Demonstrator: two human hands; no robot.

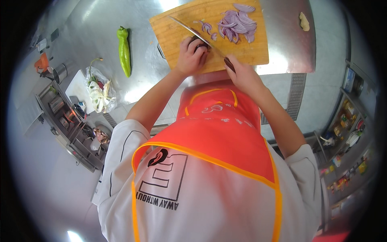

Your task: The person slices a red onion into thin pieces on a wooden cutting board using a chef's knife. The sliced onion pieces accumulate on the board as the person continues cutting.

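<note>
A wooden cutting board [181, 22] lies on the steel table before me. With fingers curled, my left hand [192, 57] holds a piece of red onion [202, 45] down on the board, partly hidden by the fingers. My right hand [243, 72] grips the dark handle of a kitchen knife [189, 27]. Its blade runs slantwise across the board, right at the onion piece beside my left fingers; whether it has entered the onion I cannot tell. Several small onion slices [207, 27] lie just beyond the blade. Farther right on the board sits a heap of sliced red onion [239, 24].
A long green pepper [124, 51] rests on the steel table [142, 36], left of the board. Nearer the table's left edge are a plastic bag of vegetable scraps [101, 93] and a white board [79, 87]. A ginger piece [304, 21] sits near the right edge. Shelves [341, 121] stand at right.
</note>
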